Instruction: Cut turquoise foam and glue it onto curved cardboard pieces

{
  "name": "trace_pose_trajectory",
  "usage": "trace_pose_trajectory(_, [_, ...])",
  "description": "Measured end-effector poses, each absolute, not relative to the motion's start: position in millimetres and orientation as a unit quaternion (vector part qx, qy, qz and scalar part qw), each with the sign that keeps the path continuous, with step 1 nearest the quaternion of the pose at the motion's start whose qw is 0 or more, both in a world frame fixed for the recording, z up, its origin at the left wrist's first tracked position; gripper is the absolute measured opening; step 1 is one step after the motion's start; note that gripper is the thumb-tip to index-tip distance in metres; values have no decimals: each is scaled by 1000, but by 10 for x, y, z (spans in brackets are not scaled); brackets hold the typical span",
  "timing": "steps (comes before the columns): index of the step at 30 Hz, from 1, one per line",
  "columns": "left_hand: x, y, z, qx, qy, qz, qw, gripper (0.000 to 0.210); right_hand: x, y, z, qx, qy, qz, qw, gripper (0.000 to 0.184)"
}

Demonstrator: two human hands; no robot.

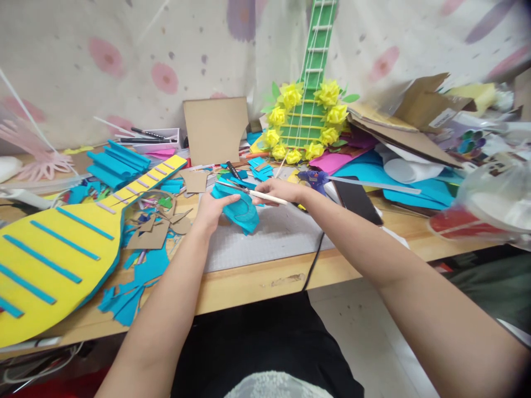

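Observation:
A folded blue crepe paper piece (245, 216) is pinched in my left hand (212, 209), thumb on top, above the grey cutting mat. My right hand (282, 190) is closed around white-handled scissors (265, 195). Their metal blades point left and lie across the upper edge of the blue paper, close to my left thumb. How far the blades are apart is hard to make out. The cutting mat (236, 251) lies under both hands.
At left lies a yellow guitar-shaped craft (78, 243) with blue strips, beside blue paper scraps (151, 268). A green guitar craft with yellow flowers (302, 121) stands behind. A purple glue gun (314, 179), a black phone (357, 200) and a clear bucket (483, 204) are at right.

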State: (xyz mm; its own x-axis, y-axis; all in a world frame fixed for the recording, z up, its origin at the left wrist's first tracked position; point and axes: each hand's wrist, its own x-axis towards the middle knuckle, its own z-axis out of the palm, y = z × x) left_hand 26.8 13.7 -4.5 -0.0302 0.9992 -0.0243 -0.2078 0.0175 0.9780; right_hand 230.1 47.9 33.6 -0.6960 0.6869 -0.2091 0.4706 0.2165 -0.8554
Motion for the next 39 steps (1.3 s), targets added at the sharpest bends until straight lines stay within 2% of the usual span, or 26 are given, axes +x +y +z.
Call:
trace_pose_trajectory(5, [222, 158, -12, 405, 472, 596, 508, 41, 2285, 513, 244, -415, -742, 485, 207, 41])
trace_pose_trajectory(9, [216, 185, 20, 343, 462, 628, 523, 36, 2203, 473, 198, -484, -702, 443, 276, 38])
trace_pose_trajectory(14, [234, 181, 58, 307, 461, 645, 526, 36, 2027, 405, 99, -446, -662, 497, 340, 44])
trace_pose_trajectory(17, [210, 187, 61, 318, 449, 640, 536, 37, 1949, 398, 70, -446, -663, 474, 370, 44])
trace_pose_trajectory(20, [136, 227, 46, 303, 471, 657, 505, 35, 1945, 397, 98, -493, -699, 353, 380, 34])
trace_pose_trajectory(24, [43, 276, 35, 219, 518, 697, 446, 25, 2006, 377, 136, -541, -761, 105, 344, 14])
trace_pose_trajectory(27, [67, 257, 38, 253, 519, 629, 520, 33, 2018, 358, 105, -488, -818, -36, 302, 10])
trace_pose_trajectory(30, [145, 211, 18, 306, 494, 568, 583, 40, 1998, 338, 46, -424, -860, -106, 263, 17])
trace_pose_trajectory(35, [202, 182, -17, 298, 475, 610, 561, 27, 2031, 327, -1, -407, -870, -104, 260, 14])
trace_pose_trajectory(39, [214, 165, 38, 270, 491, 621, 548, 25, 2101, 358, -12, -524, -768, 36, 367, 26])
